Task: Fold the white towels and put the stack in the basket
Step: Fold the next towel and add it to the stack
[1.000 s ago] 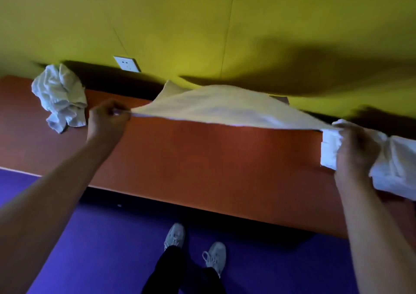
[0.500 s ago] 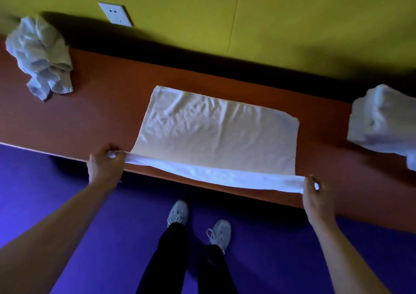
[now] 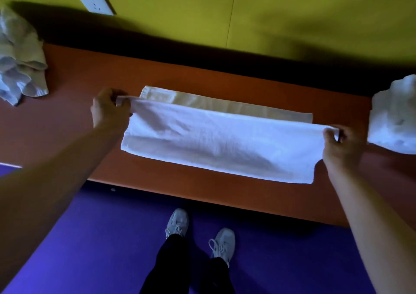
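A white towel lies across the middle of the orange-brown table, its near half folded over toward the wall so a strip of the lower layer still shows at the back. My left hand pinches the left corner of the folded-over edge. My right hand pinches the right corner of that same edge. A crumpled white towel sits at the table's far left. A stack of folded white towels stands at the right edge. No basket is in sight.
The table runs along a yellow wall with a white socket. Below the table's front edge is a purple floor, where my legs and grey shoes show.
Both hands carried the towel's near edge from the table's front toward the wall, folding the towel lengthwise. One second ago the towel was still held up in the air.
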